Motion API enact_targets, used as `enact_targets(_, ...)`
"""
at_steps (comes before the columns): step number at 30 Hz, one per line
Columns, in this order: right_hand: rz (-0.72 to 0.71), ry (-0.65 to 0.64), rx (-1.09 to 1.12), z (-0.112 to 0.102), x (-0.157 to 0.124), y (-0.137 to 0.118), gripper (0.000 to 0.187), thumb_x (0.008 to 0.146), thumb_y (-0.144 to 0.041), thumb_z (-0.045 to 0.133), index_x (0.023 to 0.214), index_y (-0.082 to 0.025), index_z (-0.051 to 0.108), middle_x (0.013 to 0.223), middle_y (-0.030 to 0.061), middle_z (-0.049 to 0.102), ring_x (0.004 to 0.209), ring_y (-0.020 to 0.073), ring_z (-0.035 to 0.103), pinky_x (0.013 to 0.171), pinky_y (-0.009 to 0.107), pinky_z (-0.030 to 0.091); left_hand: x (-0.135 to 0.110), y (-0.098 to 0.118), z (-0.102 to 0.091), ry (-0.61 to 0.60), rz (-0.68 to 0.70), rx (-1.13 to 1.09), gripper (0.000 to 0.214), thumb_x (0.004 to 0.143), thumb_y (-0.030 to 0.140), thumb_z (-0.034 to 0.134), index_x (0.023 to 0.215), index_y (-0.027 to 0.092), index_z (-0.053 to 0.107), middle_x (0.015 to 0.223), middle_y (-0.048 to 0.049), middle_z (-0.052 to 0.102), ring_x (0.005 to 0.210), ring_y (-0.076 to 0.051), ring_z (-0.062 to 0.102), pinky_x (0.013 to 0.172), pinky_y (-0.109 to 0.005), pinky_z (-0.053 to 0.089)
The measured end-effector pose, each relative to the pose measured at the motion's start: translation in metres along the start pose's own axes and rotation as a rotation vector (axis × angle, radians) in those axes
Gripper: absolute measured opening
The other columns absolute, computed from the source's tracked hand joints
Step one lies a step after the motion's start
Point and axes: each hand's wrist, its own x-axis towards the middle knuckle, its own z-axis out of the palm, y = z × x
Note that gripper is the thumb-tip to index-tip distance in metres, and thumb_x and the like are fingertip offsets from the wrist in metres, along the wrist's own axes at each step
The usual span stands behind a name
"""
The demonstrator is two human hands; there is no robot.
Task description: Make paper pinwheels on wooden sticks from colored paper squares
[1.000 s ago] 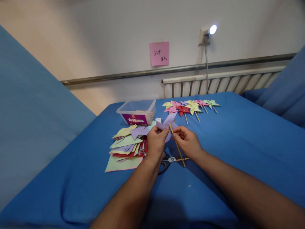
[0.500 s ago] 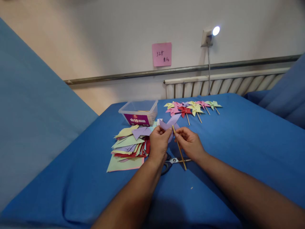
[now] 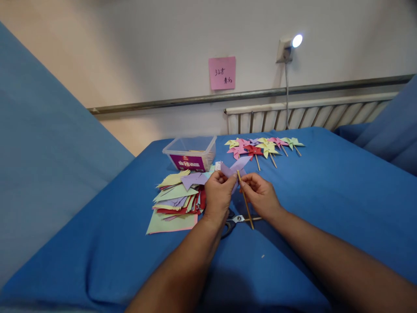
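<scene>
My left hand (image 3: 217, 195) is closed, pinching a purple paper pinwheel (image 3: 235, 167) at its centre. My right hand (image 3: 260, 194) is closed round a thin wooden stick (image 3: 245, 200), whose top end meets the purple paper between my fingers. Both hands hover just above the blue cloth surface (image 3: 312, 187). Under my wrists lies a pair of black-handled scissors (image 3: 232, 220), partly hidden by my left hand. A messy stack of cut coloured paper pieces (image 3: 176, 200) lies just left of my left hand.
A clear plastic box (image 3: 190, 153) with a purple label stands behind the paper stack. Several finished pinwheels (image 3: 263, 148) on sticks lie in a row at the back. A radiator (image 3: 309, 115), a pink note (image 3: 222, 73) and a lamp (image 3: 291, 43) are on the wall.
The view shifted slightly. My hands stay together on the purple pinwheel and stick, with only small finger movements; the paper's upper flap now tilts further to the right.
</scene>
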Motion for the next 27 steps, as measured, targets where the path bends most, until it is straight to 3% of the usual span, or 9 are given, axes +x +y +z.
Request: enact_targets(27, 0.013, 0.011, 0.021, -0.0005, 0.0035, 0.0071, 0.026, 0.078, -0.045, 0.066, 0.081, -0.02, 0.057, 0.066, -0.0017, 0.058, 0.055, 0.0116, 0.051, 0.049, 0.023, 0.04, -0.0018, 0.0005, 0.0007, 0.003, 0.008, 0.061, 0.022, 0.058, 0.025, 0.076, 0.073, 0.014, 0.064, 0.067, -0.0007, 0.066, 0.061, -0.012, 0.058, 0.059, -0.023, 0.044)
